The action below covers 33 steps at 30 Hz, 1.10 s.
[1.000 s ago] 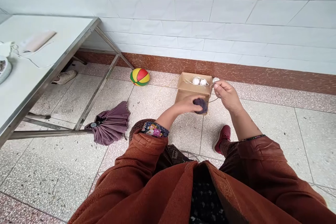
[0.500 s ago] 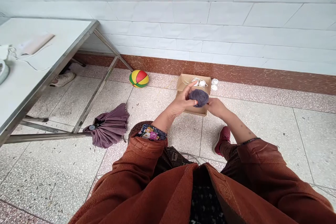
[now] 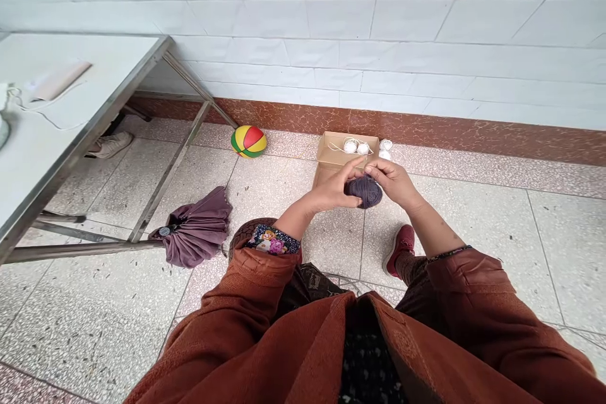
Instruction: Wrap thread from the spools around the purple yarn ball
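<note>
A dark purple ball of yarn (image 3: 363, 191) is held in front of me above the floor. My left hand (image 3: 334, 190) cups it from the left, thumb and fingers around it. My right hand (image 3: 394, 180) is at its upper right, fingertips pinched on the yarn at the top of the ball. Just beyond the hands an open cardboard box (image 3: 331, 150) lies on the floor with two small white yarn balls (image 3: 356, 147) inside. Another white ball (image 3: 386, 148) lies beside the box by the wall.
A steel-framed white table (image 3: 71, 139) stands at the left. A folded purple umbrella (image 3: 196, 227) lies by its legs, a multicoloured ball (image 3: 249, 141) by the wall, a shoe (image 3: 110, 144) under the table. My red shoe (image 3: 400, 246) is on the tiled floor.
My right hand, stretched out with a strand a second ago, came down beside the ball, then rose to its top. The ball turned in my left hand.
</note>
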{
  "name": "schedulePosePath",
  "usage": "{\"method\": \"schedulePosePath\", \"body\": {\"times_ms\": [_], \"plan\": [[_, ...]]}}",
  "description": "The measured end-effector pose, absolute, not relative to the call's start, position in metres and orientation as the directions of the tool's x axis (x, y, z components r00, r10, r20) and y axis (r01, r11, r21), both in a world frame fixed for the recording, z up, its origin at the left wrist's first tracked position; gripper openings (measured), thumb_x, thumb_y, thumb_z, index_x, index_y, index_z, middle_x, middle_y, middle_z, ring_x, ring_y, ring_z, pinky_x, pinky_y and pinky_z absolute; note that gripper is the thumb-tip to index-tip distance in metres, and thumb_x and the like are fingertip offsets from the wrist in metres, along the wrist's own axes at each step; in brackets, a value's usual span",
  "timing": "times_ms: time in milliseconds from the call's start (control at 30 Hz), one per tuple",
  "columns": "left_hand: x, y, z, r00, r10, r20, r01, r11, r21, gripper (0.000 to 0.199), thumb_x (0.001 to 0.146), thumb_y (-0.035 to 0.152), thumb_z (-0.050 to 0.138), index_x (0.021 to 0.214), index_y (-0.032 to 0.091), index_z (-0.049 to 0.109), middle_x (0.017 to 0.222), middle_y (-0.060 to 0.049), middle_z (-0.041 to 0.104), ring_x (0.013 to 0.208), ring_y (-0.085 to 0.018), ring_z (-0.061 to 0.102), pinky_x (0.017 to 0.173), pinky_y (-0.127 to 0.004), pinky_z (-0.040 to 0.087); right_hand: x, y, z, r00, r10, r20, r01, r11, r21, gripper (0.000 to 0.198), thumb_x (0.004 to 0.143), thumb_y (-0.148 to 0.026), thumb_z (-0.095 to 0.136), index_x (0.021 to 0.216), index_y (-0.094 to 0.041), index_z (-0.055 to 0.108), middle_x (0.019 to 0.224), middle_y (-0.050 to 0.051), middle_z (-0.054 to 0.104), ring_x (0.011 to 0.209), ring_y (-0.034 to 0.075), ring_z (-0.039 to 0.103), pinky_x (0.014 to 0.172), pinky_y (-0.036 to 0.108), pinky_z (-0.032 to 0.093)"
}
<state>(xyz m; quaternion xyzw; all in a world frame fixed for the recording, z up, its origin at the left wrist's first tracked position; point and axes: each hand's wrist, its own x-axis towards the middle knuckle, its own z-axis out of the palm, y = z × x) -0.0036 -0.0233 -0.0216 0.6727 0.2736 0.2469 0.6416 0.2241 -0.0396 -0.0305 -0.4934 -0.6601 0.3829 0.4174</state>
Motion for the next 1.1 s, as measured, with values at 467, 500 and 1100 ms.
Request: {"method": "schedulePosePath", "body": {"times_ms": [467,500,1100], "plan": [[-0.001,-0.014,-0.022,0.323,0.935,-0.147,0.508,-0.04,0.86,0.075,0.06,0.029,0.088,0.133,0.018,0.071,0.137,-0.016,0.063,0.133,-0.039,0.06,0.123,-0.057,0.045,0.216,-0.053,-0.021,-0.287,0.953,0.093,0.261,0.171,-0.95,0.037,0.097,-0.062,0.073,0.089,-0.026,0.075,0.08,0.002,0.069,0.073,0.019,0.058,0.072,0.034,0.049],[-0.001,-0.016,-0.021,0.401,0.903,-0.156,0.5,-0.073,0.863,0.08,0.06,0.03,0.088,0.137,0.018,0.07,0.137,-0.016,0.063,0.133,-0.04,0.06,0.123,-0.059,0.045,0.217,-0.05,-0.021,-0.247,0.964,0.102,0.24,0.163,-0.957,0.038,0.096,-0.063,0.075,0.088,-0.026,0.075,0.08,0.002,0.069,0.074,0.019,0.059,0.073,0.034,0.05],[0.0,-0.012,-0.025,0.24,0.956,-0.168,0.456,0.042,0.889,0.066,0.065,0.036,0.089,0.126,0.017,0.07,0.138,-0.017,0.064,0.134,-0.039,0.061,0.123,-0.057,0.045,0.215,-0.051,-0.023,-0.363,0.931,0.04,0.314,0.162,-0.936,0.037,0.097,-0.061,0.073,0.089,-0.025,0.078,0.078,0.001,0.068,0.071,0.018,0.055,0.068,0.032,0.045]]}}
